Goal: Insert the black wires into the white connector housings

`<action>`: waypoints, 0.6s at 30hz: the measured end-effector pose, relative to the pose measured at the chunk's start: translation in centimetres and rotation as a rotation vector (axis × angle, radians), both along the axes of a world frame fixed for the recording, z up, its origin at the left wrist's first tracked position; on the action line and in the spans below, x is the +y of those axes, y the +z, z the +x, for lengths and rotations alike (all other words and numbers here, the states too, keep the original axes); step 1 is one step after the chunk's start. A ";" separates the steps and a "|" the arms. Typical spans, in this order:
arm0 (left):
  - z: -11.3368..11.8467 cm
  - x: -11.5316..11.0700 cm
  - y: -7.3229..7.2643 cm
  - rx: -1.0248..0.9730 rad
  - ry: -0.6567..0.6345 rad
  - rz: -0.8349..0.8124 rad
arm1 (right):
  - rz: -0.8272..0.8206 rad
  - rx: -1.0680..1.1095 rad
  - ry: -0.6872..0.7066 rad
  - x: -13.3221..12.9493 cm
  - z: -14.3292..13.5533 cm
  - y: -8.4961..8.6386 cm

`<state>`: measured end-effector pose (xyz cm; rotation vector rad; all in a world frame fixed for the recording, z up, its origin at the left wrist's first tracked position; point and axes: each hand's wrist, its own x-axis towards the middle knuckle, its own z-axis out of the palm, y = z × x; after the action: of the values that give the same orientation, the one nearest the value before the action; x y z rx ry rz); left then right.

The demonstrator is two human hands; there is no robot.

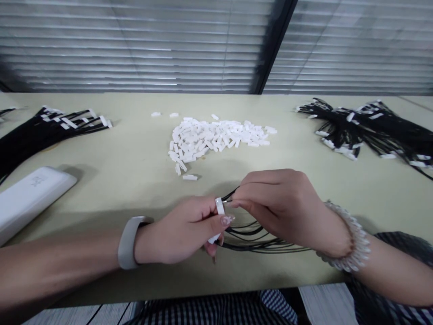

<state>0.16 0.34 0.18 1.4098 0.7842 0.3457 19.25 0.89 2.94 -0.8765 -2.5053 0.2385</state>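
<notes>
White case (pixel 37 198) on table (pixel 118 164), left; slatted blinds (pixel 135 49) behind, dark post (pixel 275 45) between.

The worktop (pixel 128 158) is pale yellow-green. Toward its near edge, a white connector (pixel 219 206) meets black wires (pixel 245 233); white pieces (pixel 219 135) and white-tipped black bundles (pixel 30 135) lie toward its far edge. Dark-and-white checked fabric (pixel 209 309) borders the near edge.

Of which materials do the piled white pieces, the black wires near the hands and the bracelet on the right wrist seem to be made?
White pieces: probably hard plastic, fairly matt, given their even colour and straight edges.
Black wires: likely flexible plastic or rubber coating, as they bend smoothly.
Bracelet: perhaps clear, glossy plastic, since it looks translucent with highlights; glass remains possible.
</notes>
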 end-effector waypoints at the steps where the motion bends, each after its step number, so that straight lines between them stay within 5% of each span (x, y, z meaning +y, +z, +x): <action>1: 0.0 0.0 0.0 0.010 -0.001 0.005 | -0.013 0.004 0.007 0.0 0.0 0.0; 18: 0.0 0.0 0.4 0.114 -0.094 0.210 | -0.030 0.017 -0.015 -0.1 -0.3 -0.3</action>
<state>0.12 0.31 0.57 1.6698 0.7880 0.2833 18.92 0.75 2.60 -0.9010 -2.4849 0.2788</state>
